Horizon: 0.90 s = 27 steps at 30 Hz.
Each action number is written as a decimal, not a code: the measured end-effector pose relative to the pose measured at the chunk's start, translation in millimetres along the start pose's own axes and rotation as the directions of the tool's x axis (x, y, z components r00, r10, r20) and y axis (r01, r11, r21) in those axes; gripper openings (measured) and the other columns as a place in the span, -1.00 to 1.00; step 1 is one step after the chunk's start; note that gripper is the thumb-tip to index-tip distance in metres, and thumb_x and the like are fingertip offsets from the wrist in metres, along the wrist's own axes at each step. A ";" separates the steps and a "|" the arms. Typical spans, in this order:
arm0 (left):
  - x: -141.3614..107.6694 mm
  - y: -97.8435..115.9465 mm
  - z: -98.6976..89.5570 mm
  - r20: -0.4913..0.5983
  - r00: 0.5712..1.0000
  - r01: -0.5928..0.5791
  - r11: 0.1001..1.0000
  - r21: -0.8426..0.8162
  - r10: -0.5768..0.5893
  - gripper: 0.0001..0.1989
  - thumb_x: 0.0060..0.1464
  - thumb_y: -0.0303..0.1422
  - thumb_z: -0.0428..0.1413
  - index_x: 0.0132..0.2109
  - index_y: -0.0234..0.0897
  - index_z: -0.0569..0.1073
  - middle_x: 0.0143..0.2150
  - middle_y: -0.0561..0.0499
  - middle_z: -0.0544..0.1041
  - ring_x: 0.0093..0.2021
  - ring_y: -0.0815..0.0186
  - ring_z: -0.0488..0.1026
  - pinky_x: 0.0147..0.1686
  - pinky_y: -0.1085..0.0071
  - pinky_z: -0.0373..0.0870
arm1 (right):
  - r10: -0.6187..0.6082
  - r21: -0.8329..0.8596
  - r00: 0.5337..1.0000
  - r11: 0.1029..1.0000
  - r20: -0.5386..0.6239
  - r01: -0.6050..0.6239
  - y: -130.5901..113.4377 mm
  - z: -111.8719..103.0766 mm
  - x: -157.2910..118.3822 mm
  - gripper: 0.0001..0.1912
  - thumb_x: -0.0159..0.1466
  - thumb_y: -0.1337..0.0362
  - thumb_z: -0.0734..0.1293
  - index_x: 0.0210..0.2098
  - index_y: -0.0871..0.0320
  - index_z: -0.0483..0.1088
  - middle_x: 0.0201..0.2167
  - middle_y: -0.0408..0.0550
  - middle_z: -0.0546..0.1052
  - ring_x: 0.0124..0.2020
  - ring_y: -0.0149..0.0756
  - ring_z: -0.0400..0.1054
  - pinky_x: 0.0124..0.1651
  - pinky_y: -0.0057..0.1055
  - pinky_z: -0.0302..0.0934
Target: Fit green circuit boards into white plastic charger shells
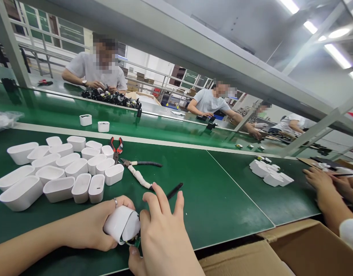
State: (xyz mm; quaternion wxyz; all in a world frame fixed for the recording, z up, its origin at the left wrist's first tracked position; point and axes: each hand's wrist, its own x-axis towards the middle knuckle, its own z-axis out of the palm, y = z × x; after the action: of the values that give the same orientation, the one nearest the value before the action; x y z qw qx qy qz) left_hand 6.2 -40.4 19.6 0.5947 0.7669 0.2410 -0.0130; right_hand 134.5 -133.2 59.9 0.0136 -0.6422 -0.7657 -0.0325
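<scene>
My left hand [89, 226] is closed round a white oval plastic housing [115, 224], tilted with its open end toward my right hand. A white inner piece [131, 227] and the edge of a green circuit board [137, 242] stick out of that end. My right hand [165, 230] has its thumb and index finger at the board, the other fingers raised and spread. Beyond it lie pliers [139, 176] with one white-wrapped handle and red-and-black handled cutters [116, 149]. A black slim tool end [175, 190] shows behind my right fingers, its rest hidden.
Several white oval cups [50, 172] stand grouped at left. Two white units [103, 127] sit on the green belt [165, 132] beyond a pale rail. More white parts [270, 172] lie at right, near a co-worker's hands [322, 182]. A cardboard box [311, 245] stands at lower right.
</scene>
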 end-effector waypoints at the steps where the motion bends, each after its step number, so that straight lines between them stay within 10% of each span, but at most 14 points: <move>1: 0.0 -0.8 0.3 -0.013 1.000 0.009 1.000 0.004 -0.009 -0.54 -0.33 -0.52 -0.04 -0.16 -0.22 0.13 -0.44 0.16 0.21 -0.45 0.41 0.15 -0.53 0.55 0.07 | 0.003 0.002 1.000 1.000 -0.008 -0.003 -0.5 -0.3 0.3 -0.65 -0.04 0.23 0.22 -0.30 0.30 0.37 -0.23 0.25 0.34 0.04 0.19 -0.05 -0.15 0.36 -0.23; 16: 8.0 -18.9 1.5 0.025 0.984 -0.146 0.887 -0.439 0.174 -0.52 -0.32 -0.59 0.04 -0.18 -0.19 0.11 -0.39 0.19 0.24 -0.39 0.46 0.19 -0.43 0.56 0.10 | 0.335 0.584 0.870 0.809 -0.362 -0.069 0.7 75.7 -24.6 -0.42 -0.09 0.41 0.22 -0.04 0.13 0.08 -0.17 -0.05 0.40 -0.15 -0.25 0.28 -0.14 -0.39 0.21; 21: 9.2 -20.2 3.9 0.033 0.976 -0.170 0.844 -0.509 0.216 -0.53 -0.30 -0.58 0.06 -0.19 -0.19 0.09 -0.39 0.20 0.24 -0.40 0.49 0.19 -0.43 0.57 0.11 | 0.305 0.620 0.810 0.779 -0.502 0.091 -5.6 75.8 -19.4 -0.52 -0.06 0.46 0.19 -0.12 0.04 0.16 -0.30 -0.14 0.41 -0.29 -0.37 0.32 -0.24 -0.49 0.23; 27: 11.5 -19.7 3.4 0.043 0.983 -0.136 0.868 -0.477 0.177 -0.51 -0.31 -0.57 0.05 -0.18 -0.17 0.07 -0.34 0.16 0.30 -0.31 0.38 0.28 -0.36 0.49 0.18 | 0.423 0.676 0.801 0.736 -0.424 -0.030 -11.9 70.1 -19.7 -0.61 -0.04 0.40 0.16 -0.18 0.11 0.17 -0.49 -0.16 0.38 -0.59 -0.46 0.26 -0.50 -0.59 0.23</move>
State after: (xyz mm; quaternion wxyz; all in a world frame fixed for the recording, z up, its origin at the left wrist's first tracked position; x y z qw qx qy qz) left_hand 9.7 -36.0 -2.8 0.7724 0.6145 0.1481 0.0614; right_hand 127.7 -149.9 -11.6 0.4556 -0.6527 -0.6034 0.0481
